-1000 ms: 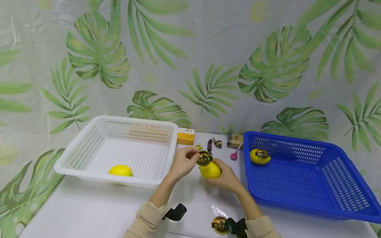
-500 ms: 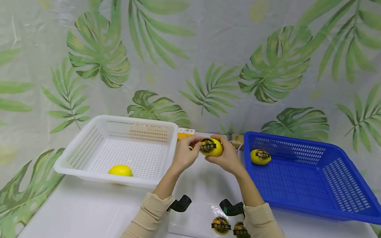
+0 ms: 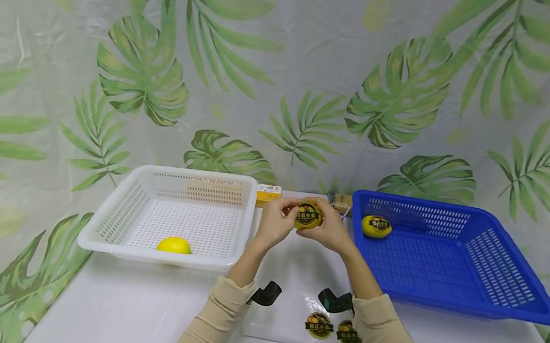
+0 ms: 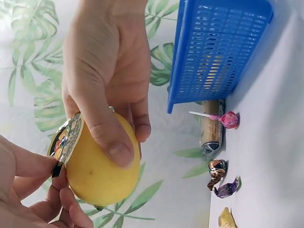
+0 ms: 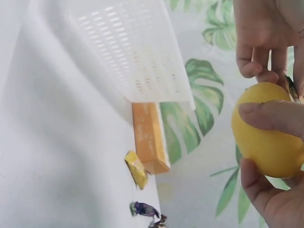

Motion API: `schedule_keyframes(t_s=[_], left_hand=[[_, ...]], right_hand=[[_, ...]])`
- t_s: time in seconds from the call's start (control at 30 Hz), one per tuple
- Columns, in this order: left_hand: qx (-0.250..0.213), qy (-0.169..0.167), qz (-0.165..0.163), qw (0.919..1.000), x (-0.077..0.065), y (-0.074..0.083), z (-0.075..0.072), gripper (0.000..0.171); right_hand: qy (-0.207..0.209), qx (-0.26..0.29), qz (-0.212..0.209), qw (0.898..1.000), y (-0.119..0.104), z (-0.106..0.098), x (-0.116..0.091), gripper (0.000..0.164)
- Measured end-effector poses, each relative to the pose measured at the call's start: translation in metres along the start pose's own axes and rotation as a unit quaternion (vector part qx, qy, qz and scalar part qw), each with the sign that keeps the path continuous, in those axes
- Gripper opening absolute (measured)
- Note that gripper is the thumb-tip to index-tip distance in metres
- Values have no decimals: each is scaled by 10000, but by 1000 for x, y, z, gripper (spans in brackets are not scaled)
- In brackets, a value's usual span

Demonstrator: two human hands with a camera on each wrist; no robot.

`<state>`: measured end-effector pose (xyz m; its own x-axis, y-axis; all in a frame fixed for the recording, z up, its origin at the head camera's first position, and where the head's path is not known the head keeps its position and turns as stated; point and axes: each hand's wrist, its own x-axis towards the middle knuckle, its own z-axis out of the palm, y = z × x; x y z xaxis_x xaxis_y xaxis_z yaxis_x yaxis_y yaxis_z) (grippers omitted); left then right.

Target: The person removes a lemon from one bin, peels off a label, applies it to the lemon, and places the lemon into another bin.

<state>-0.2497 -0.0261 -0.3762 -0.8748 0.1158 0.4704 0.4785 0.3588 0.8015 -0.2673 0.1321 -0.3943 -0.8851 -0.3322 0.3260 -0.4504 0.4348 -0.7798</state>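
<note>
In front of me my right hand (image 3: 328, 227) grips a yellow lemon (image 4: 104, 183), its thumb lying across the fruit's side. A round black-and-gold sticker (image 3: 308, 215) covers the lemon's face toward the head camera. My left hand (image 3: 273, 225) pinches the sticker's edge between thumb and forefinger. In the left wrist view part of the sticker (image 4: 70, 137) lies against the lemon, and its pinched edge stands slightly off the skin. Two more stickers, one of them the left sticker (image 3: 318, 325), lie on a clear sheet (image 3: 280, 326) below the hands.
At left, a white basket (image 3: 162, 256) holds one plain lemon (image 3: 174, 245). The blue basket (image 3: 451, 304) at right holds a lemon with a sticker (image 3: 376, 226). Along the back stand an orange box (image 3: 268, 194), a brown packet (image 4: 210, 128), a pink lollipop (image 4: 231, 119) and several wrapped sweets (image 4: 227, 189).
Both hands have risen and come together with the lemon. The sticker, first held in the left hand beside the fruit, now lies against it, turned toward the head camera.
</note>
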Motion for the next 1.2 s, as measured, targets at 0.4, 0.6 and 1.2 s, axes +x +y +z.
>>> schedule_keyframes(t_s=[0.4,0.6,1.2], left_hand=[[521,439,82,9976,-8,-6,9,28],[521,-652,-744,9937,-9,-13,3,45],[-179,184,-775,9967,-14,-11,26,34]], right_hand=[[70,-65,-105,9999,0,0,-6,68],[-197,357,-70,9991,1,-4,-10,69],[2073,-41,774,9752,-20,29,-19,42]])
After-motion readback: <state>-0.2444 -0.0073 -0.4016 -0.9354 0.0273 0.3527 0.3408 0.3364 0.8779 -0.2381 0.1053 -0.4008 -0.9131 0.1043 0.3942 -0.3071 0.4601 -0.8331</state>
